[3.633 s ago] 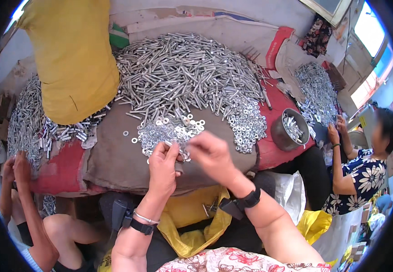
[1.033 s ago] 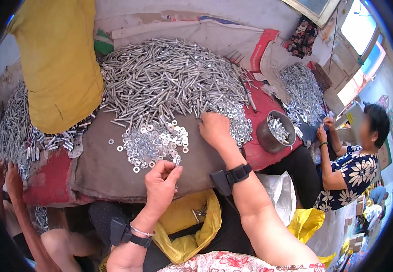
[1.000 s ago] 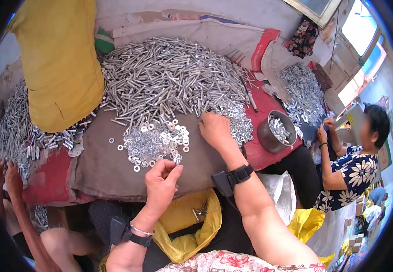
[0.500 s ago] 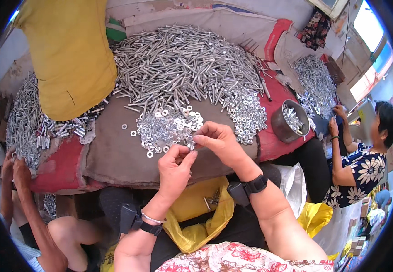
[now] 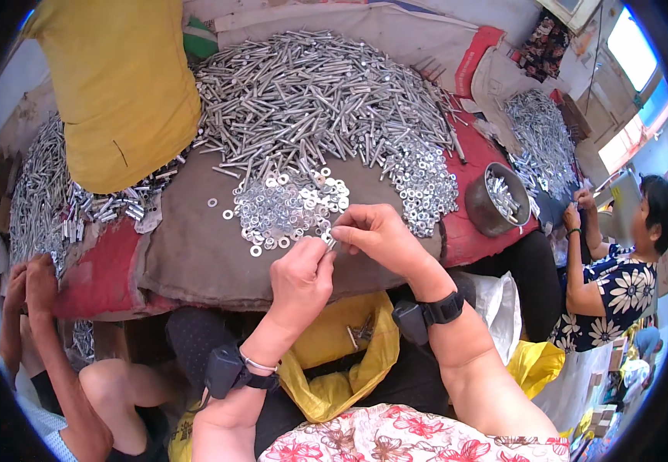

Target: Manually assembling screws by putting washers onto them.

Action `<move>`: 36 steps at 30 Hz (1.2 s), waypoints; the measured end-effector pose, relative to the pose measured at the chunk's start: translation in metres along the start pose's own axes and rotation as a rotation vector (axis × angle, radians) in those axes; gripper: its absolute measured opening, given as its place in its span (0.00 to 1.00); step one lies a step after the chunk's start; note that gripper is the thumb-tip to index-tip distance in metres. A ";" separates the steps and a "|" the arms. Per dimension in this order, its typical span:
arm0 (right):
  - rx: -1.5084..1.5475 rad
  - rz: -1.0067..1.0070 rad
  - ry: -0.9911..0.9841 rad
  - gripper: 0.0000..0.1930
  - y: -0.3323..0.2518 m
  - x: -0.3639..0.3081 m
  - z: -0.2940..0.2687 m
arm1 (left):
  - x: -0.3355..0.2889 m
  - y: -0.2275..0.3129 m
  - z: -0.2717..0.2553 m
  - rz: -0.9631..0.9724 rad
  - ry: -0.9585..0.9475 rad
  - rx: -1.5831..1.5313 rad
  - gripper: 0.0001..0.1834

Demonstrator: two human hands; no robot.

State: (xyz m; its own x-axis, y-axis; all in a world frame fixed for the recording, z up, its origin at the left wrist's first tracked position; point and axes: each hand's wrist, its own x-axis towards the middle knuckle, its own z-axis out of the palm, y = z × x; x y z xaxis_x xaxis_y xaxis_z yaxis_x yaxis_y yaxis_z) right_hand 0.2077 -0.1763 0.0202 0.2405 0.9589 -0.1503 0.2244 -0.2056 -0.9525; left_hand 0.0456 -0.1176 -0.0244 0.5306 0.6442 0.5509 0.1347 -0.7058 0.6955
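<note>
My left hand (image 5: pixel 302 279) is closed, thumb against curled fingers, on a metal bolt (image 5: pixel 332 246) of which only a short end shows. Against it my right hand (image 5: pixel 380 237) pinches a small shiny washer (image 5: pixel 326 236) between thumb and fingertips. The two hands meet just in front of a loose heap of flat washers (image 5: pixel 280 212) on the brown cloth. Behind that rises a large pile of long metal bolts (image 5: pixel 295 108). Nuts (image 5: pixel 425 189) lie heaped to the right of the washers.
An open yellow sack (image 5: pixel 384 350) with a few bolts inside is at my lap. On the right stands a metal pot (image 5: pixel 496 219) of bolts. A full yellow sack (image 5: pixel 122 100) stands at left. Co-workers' hands (image 5: pixel 35 285) work at the left; another person (image 5: pixel 607 277) sits at right.
My left hand has turned, its fingers now curled further over the bolt, and has risen slightly. My right fingertips have come down onto the bolt's end with the washer. The whole view has shifted slightly.
</note>
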 end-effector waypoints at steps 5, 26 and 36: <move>0.145 -0.167 0.055 0.07 -0.004 -0.004 0.001 | 0.007 0.004 -0.019 -0.672 -0.179 -0.795 0.07; 0.886 0.010 -0.452 0.34 -0.010 -0.003 0.023 | -0.003 0.022 -0.006 0.000 -0.002 -0.289 0.04; -0.499 -0.647 0.495 0.10 -0.008 0.057 0.020 | -0.007 0.009 -0.015 -0.072 -0.600 -0.079 0.05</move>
State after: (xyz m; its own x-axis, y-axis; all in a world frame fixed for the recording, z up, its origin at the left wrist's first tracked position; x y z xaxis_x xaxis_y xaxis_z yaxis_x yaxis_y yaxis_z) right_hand 0.2012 -0.1160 0.0136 0.2751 0.7484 0.6035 0.8031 0.1662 -0.5722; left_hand 0.0304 -0.1244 -0.0147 0.9048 0.3945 0.1607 0.1375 -0.6274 0.7664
